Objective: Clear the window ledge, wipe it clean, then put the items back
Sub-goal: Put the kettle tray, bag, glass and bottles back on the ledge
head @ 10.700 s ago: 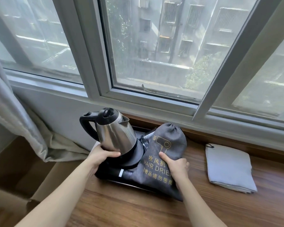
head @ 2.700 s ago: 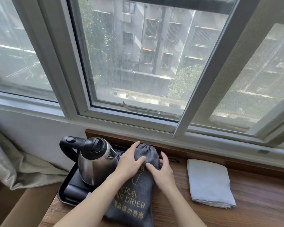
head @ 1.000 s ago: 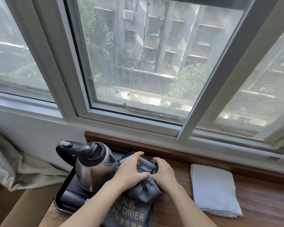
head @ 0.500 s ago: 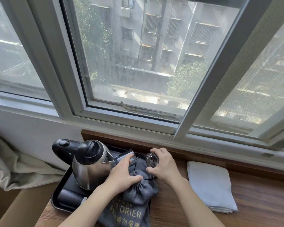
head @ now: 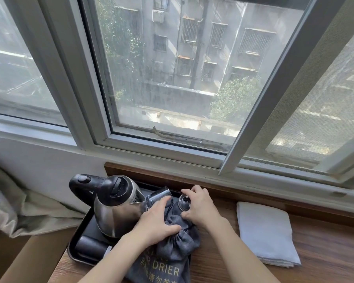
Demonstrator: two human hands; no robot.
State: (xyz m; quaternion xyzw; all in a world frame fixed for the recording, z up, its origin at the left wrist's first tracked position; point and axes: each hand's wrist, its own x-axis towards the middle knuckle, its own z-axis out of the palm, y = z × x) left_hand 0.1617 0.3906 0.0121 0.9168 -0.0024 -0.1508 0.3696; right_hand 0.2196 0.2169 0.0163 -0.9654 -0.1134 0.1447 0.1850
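A black tray (head: 81,231) sits at the left end of the wooden ledge (head: 325,252). On it stand a steel kettle (head: 112,209) with a black handle and two clear glasses. A grey hair drier bag (head: 172,258) lies half on the tray, its top bunched. My left hand (head: 155,219) presses on the bunched bag top and touches the tilted left glass (head: 158,195). My right hand (head: 200,207) grips the right glass (head: 184,202), which stands beside the bag top near the back edge.
A folded pale grey cloth (head: 266,233) lies on the ledge to the right of my hands. The window frame (head: 172,154) runs right behind the ledge. A curtain (head: 6,203) hangs at the left. A dark cylinder (head: 90,245) lies at the tray's front.
The bag top has been pushed down and bunched. My right hand has taken hold of the right glass and drawn it slightly right; my left hand stays on the bag by the other glass.
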